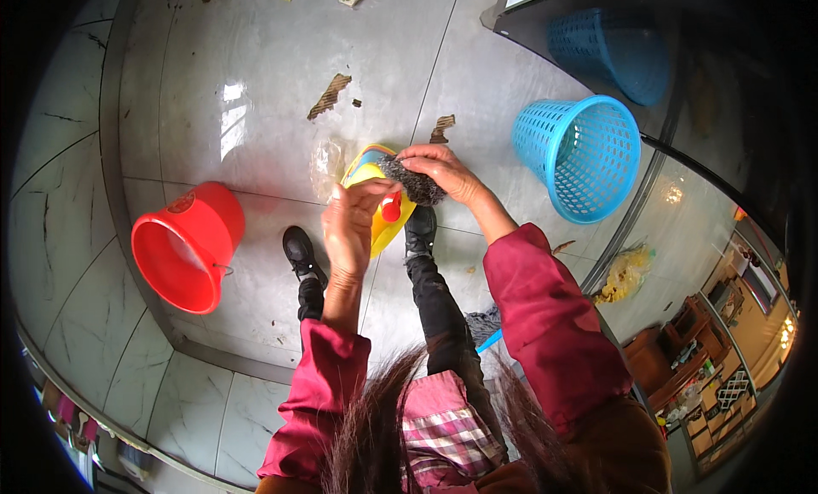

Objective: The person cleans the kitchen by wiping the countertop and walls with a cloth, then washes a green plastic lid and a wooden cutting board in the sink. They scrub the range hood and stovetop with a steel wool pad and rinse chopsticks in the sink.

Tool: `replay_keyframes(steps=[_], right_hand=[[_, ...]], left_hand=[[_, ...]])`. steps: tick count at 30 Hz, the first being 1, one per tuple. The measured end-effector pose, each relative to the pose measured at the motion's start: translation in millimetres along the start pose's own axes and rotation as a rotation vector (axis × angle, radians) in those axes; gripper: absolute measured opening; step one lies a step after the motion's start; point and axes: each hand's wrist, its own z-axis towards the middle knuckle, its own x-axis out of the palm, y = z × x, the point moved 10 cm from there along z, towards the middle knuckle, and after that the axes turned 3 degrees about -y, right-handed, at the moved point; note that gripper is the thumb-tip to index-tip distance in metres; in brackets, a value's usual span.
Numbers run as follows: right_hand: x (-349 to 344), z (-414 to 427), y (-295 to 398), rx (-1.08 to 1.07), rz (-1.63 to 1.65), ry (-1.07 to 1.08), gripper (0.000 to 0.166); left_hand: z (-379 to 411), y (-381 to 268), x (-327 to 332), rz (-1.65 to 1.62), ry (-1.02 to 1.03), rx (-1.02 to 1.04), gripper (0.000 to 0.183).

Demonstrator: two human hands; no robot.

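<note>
My right hand (pixel 441 169) pinches a dark grey wire-mesh scouring pad (pixel 415 180) between thumb and fingers. Beneath it is a yellow plastic jug (pixel 386 231) with a red cap (pixel 391 208) and a blue patch on its label, partly covered by both hands. My left hand (pixel 354 222) is in front of the jug, its curled fingers reaching towards the cap and the pad. Whether those fingers touch or grip anything is unclear. Left of the jug is a crumpled clear plastic bag (pixel 328 168).
A red bucket (pixel 220 216) is on the left, a blue perforated basket (pixel 533 133) on the right. Torn cardboard pieces (pixel 330 96) litter the tiled floor (pixel 268 66). A grey mop head (pixel 482 321) lies by my leg. Beyond a floor track is a yellowish plastic bag (pixel 623 273).
</note>
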Motion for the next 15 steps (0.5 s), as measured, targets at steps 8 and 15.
replay_keyframes(steps=[8, 15], right_hand=[[18.3, -1.4, -19.3, 0.082, 0.45, -0.052, 0.019], [-6.8, -8.3, 2.5, 0.001, 0.656, -0.335, 0.026]], left_hand=[[-12.4, 32.8, 61.3, 1.548, 0.207, 0.356, 0.076], [-18.6, 40.7, 92.8, 1.721, 0.271, 0.445, 0.081]])
